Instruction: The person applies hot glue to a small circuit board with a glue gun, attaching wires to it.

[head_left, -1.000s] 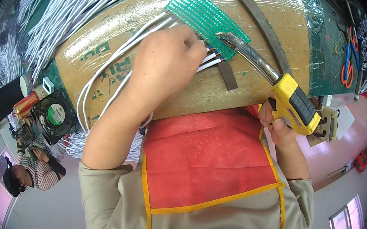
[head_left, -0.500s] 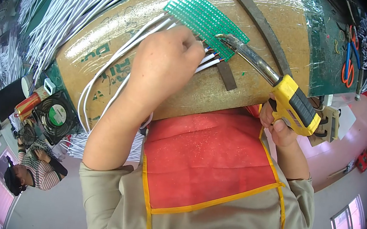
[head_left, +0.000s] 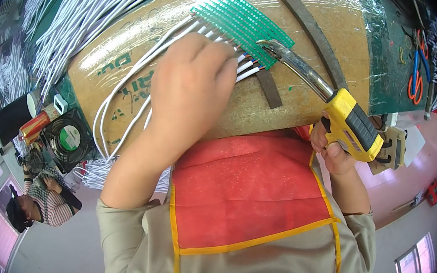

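A green perforated circuit board (head_left: 238, 21) lies at a slant on the brown board-like work surface. Several white cables (head_left: 247, 73) with thin coloured wire ends meet its near edge. My left hand (head_left: 195, 82) is over these cables with its fingers curled down; the fingertips are hidden, so what they pinch cannot be seen. In my right hand (head_left: 331, 147) is the grip of a yellow and black soldering gun (head_left: 355, 126). Its long metal barrel points up and left, and the bent tip is over the right part of the circuit board; whether it touches cannot be told.
Dark flat bars (head_left: 310, 30) lie beside and under the circuit board. A large bundle of white cables (head_left: 90, 6) covers the far left. Red-and-blue-handled tools (head_left: 417, 73) lie at the right. A black fan (head_left: 68, 140) stands at left, with another person (head_left: 47, 200) beyond.
My left hand has drawn back slightly to the left and toward me, its knuckles turning. The circuit board has shifted a little left. The soldering gun has hardly moved.
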Demonstrator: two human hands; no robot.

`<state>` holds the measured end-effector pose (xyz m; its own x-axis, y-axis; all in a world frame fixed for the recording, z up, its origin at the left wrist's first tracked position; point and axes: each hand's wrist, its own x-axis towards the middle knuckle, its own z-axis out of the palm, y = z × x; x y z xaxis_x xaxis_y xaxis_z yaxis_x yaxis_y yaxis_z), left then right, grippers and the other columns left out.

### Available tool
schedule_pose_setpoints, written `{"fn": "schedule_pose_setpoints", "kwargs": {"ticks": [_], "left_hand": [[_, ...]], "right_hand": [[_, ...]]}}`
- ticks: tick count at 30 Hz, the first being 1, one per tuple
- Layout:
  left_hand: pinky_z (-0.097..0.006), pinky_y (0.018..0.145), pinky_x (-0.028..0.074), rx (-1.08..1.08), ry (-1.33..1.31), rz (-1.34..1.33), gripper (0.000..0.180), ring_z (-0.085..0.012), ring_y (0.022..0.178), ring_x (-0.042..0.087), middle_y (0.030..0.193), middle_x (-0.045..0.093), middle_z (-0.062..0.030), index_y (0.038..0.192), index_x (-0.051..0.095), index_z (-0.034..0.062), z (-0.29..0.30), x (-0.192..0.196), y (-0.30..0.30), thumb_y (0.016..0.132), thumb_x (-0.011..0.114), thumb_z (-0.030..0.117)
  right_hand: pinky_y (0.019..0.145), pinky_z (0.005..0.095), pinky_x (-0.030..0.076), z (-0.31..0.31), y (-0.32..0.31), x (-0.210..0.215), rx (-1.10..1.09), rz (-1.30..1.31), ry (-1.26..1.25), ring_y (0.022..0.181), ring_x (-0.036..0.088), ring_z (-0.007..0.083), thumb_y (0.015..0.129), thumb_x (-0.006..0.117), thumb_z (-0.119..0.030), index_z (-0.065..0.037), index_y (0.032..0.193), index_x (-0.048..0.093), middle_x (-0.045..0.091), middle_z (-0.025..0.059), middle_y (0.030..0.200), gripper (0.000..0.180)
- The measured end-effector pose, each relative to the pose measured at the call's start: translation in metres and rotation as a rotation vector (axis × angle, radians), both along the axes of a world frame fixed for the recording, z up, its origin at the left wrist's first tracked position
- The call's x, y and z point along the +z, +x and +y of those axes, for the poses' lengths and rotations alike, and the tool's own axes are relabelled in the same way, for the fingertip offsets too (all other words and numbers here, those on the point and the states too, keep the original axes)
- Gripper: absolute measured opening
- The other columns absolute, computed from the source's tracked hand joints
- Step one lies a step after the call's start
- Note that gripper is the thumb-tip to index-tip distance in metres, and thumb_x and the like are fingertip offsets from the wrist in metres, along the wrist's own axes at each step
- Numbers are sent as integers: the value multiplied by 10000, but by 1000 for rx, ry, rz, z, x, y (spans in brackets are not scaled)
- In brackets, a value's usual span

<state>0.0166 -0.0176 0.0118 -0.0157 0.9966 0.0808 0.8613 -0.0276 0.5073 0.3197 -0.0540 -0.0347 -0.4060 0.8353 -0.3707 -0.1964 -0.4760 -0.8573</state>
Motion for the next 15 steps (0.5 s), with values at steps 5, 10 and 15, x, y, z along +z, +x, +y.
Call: {"fn": "schedule_pose_setpoints", "kwargs": {"ticks": [5, 10, 15], "left_hand": [[-447, 639, 510, -107, 113, 48, 32, -318, 732, 626, 750, 591, -103, 856, 669, 80, -15, -6, 5, 825, 675, 88], [-443, 642, 523, -98, 50, 114, 85, -322, 745, 648, 770, 631, -111, 926, 664, 82, -16, -9, 2, 842, 668, 99], [-431, 738, 550, 10, -231, 34, 160, -346, 825, 705, 885, 734, -135, 1029, 710, 74, -6, 5, 3, 898, 700, 165]], "right_hand": [[518, 263, 371, 0, 0, -1, -2, 15, 17, 606, 443, 116, 817, 833, -474, -11, 1364, 503, 471, -4, 749, 789], [519, 265, 371, 1, -1, 1, 9, 7, 15, 602, 444, 120, 822, 824, -477, -5, 1371, 499, 472, -1, 751, 793], [519, 265, 369, 1, -2, 1, 6, 0, 45, 604, 444, 122, 833, 813, -474, -2, 1377, 495, 471, 2, 751, 787]]}}
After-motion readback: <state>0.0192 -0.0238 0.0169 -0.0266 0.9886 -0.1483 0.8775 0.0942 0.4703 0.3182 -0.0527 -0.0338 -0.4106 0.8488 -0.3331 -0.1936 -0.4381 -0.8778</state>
